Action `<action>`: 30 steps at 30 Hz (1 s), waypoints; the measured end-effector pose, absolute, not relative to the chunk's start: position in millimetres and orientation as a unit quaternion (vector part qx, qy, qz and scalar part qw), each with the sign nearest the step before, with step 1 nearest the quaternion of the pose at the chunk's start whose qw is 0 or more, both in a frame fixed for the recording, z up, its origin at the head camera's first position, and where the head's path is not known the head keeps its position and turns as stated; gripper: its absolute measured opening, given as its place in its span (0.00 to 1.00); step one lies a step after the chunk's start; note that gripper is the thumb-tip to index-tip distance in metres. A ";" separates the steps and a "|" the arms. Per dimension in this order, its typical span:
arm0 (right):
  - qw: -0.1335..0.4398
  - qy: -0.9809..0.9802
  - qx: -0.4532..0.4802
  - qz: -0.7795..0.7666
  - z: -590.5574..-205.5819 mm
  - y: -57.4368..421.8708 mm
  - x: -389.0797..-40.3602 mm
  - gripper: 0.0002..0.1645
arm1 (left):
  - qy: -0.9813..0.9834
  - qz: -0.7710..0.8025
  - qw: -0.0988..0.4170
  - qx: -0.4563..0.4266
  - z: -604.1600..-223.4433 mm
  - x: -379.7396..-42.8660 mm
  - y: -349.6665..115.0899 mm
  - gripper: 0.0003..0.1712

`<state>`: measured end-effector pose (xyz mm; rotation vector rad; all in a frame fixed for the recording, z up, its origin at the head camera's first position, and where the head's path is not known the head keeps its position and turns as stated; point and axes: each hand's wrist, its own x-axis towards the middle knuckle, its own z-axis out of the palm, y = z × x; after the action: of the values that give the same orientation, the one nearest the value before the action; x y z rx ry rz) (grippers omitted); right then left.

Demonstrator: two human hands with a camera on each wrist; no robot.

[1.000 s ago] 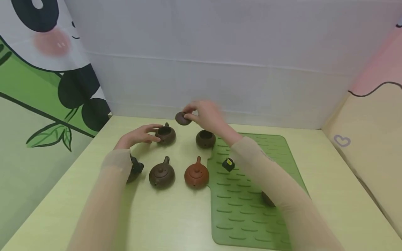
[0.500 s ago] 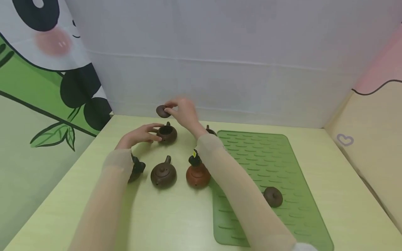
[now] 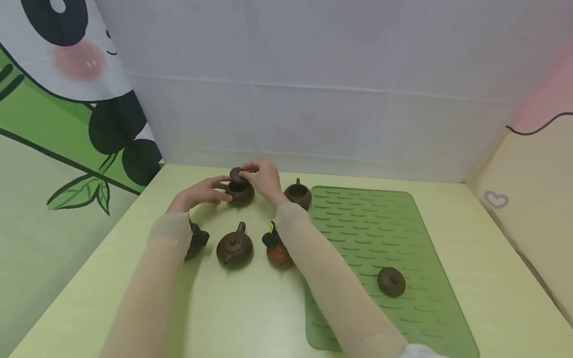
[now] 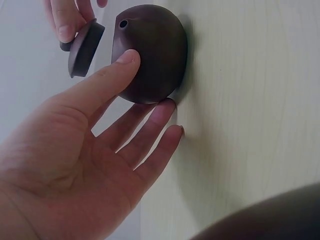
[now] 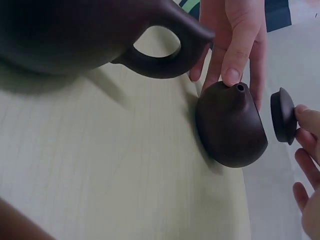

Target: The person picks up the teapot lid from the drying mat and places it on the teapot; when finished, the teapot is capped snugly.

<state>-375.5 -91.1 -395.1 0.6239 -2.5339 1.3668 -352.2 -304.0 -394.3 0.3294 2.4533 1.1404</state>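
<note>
My left hand (image 3: 203,192) holds a dark brown teapot (image 3: 241,198) at the back left of the table. In the left wrist view, its thumb (image 4: 128,57) lies on the body below the spout, with the other fingers along the far side. The teapot's top is uncovered. My right hand (image 3: 265,181) pinches a small brown lid (image 5: 283,116) by its knob. Tilted, the lid hangs just above the opening; both wrist views show a gap between lid and pot.
Another lidless brown teapot (image 3: 298,195) stands right of the hands. Nearer are a lidded dark teapot (image 3: 235,251) and a reddish one (image 3: 279,257), partly behind the right sleeve. A knobbed brown lid (image 3: 391,282) lies on the green mat (image 3: 358,238). White cloth (image 3: 313,119) backs the table.
My right hand has carried the lid leftward, then lowered it over the held teapot. The left hand has kept its hold on that teapot.
</note>
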 end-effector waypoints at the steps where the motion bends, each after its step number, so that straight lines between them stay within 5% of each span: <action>1: 0.091 -0.855 0.208 0.467 -395.3 -90.7 -375.0 0.11 | 0.882 0.407 0.205 0.119 -394.8 -352.7 -303.9 0.45; 30: -0.019 -0.881 0.239 0.407 -389.9 -92.0 -371.5 0.13 | 0.881 0.404 0.205 0.136 -392.9 -349.6 -302.1 0.42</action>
<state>-371.5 -92.0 -389.9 0.7606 -2.8021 1.2944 -349.6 -302.1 -392.9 0.3784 2.4566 1.1268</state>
